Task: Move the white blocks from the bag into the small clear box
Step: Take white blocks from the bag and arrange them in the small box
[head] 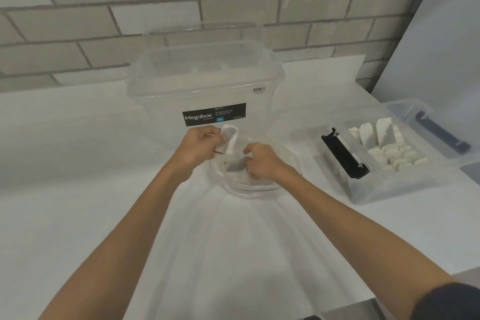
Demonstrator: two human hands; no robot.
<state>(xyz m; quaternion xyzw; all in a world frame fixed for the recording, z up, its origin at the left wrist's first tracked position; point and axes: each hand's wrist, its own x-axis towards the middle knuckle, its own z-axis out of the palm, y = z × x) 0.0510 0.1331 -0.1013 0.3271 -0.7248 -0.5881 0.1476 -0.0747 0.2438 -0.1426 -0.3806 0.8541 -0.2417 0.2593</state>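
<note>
White block point(230, 139) sits pinched between fingers of the left hand point(200, 148) — right hand point(262, 162) fingers curl round the bag point(254, 189) rim.

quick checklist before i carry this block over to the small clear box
1. White block gripped by left hand: ok.
2. Block fully out of the bag: cannot tell, the plastic is clear.
3. Right hand steadying the bag: ok, it grips the mouth.
4. Small clear box open on top: ok.
5. Room beside the stored blocks: ok, the near end looks free.
6. Path clear of the Megabox storage box: ok, it stands behind the hands.
</note>
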